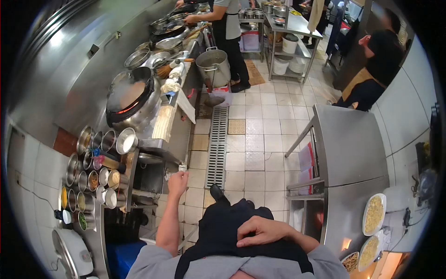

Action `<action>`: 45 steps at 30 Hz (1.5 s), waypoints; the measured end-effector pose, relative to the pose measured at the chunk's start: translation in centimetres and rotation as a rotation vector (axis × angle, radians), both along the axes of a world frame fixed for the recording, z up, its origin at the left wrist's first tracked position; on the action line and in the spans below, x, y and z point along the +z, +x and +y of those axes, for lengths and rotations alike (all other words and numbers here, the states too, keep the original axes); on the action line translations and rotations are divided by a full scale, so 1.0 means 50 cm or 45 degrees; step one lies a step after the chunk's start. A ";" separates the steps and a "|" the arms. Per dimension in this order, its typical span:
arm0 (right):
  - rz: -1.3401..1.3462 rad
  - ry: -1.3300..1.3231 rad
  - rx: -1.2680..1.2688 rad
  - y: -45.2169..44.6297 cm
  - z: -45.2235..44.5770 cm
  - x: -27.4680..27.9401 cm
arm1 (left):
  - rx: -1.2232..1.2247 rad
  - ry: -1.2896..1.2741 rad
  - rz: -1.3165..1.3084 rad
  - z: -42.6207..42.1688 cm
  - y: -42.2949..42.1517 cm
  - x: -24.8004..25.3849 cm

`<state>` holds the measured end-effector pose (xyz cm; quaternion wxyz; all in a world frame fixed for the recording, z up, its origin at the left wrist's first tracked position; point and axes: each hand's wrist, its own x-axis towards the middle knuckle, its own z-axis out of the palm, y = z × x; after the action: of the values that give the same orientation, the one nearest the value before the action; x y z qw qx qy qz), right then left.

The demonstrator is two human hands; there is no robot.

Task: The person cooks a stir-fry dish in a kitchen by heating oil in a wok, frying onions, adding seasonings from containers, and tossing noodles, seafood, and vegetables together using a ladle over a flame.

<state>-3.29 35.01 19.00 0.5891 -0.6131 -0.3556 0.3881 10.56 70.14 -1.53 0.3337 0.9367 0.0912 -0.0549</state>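
Observation:
My left hand [177, 182] reaches forward beside the end of the stove counter. Its fingers are closed at a small white piece [182, 167] on the counter's front edge; what they grip is not clear. My right hand [262, 231] rests in front of my dark apron [232, 218], loosely curled with a gap between thumb and fingers and nothing visible in it. Ahead on the left, a wok [132, 95] steams over a burner with an orange glow. A folded pale cloth [163, 122] lies on the counter edge between the wok and my left hand.
Several metal seasoning containers [93, 180] crowd the left, with a white rice cooker [72, 253] below. A steel table [350, 144] stands right, carrying plates of food [374, 214]. A floor drain [217, 149] runs ahead toward a large pot [213, 65]. Co-workers [227, 37] stand further off.

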 end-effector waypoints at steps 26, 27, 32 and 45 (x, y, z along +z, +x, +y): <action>1.086 -0.893 -1.668 0.448 -0.003 -0.648 | -0.137 0.279 -0.089 -0.065 1.136 -0.403; 1.149 -1.036 -1.756 0.395 -0.015 -0.679 | -0.136 0.321 -0.093 -0.064 1.195 -0.392; 1.010 -1.602 -1.089 0.123 -0.035 -0.684 | -0.081 0.247 0.090 -0.030 1.376 -0.473; 0.771 -1.397 -1.731 0.129 0.018 -0.690 | -0.068 0.386 0.373 -0.065 1.429 -0.439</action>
<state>3.14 35.92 -15.51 0.3850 -0.7555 0.4838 0.2167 82.00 66.88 -23.47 0.1705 0.9602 0.1210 -0.1850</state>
